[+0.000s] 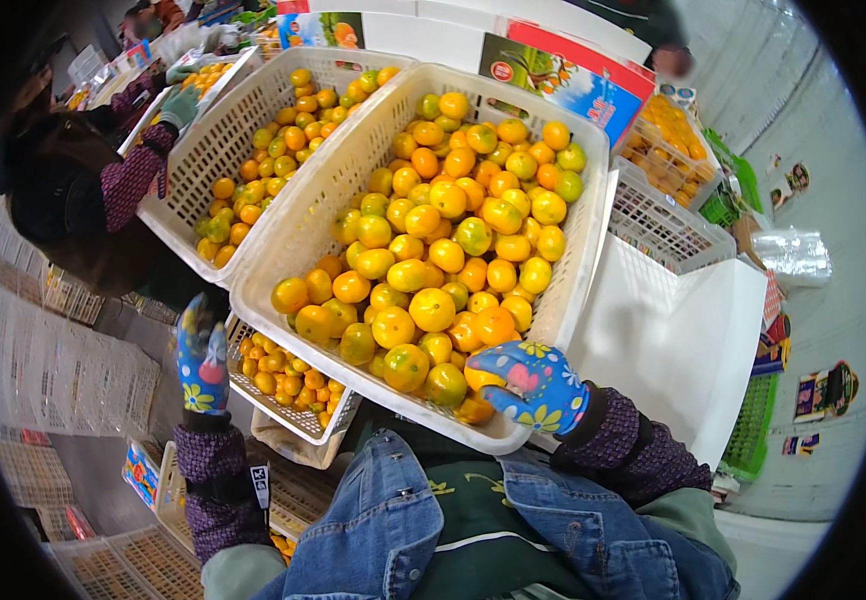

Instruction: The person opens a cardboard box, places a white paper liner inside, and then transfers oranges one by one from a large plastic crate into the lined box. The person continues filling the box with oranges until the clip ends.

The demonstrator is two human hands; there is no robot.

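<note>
My left hand (203, 369), in a blue flowered glove, is raised to the left of the large white plastic crate (313, 176). Its fingers point up, thumb apart, and nothing shows in it. Inside that crate's near right corner, my right hand (532, 386), gloved alike, has fingers and thumb around an orange mandarin (484, 375). Many yellow-orange and greenish mandarins (433, 309) fill the crate, piled towards the near side and middle. Part of the held fruit is hidden by the glove.
A second perforated crate of mandarins (283, 142) adjoins on the left; a lower one (238, 367) sits beneath. A co-worker's gloved hand (179, 105) is at the upper left. Printed cardboard boxes (575, 75) stand behind, a white carton (650, 330) at right.
</note>
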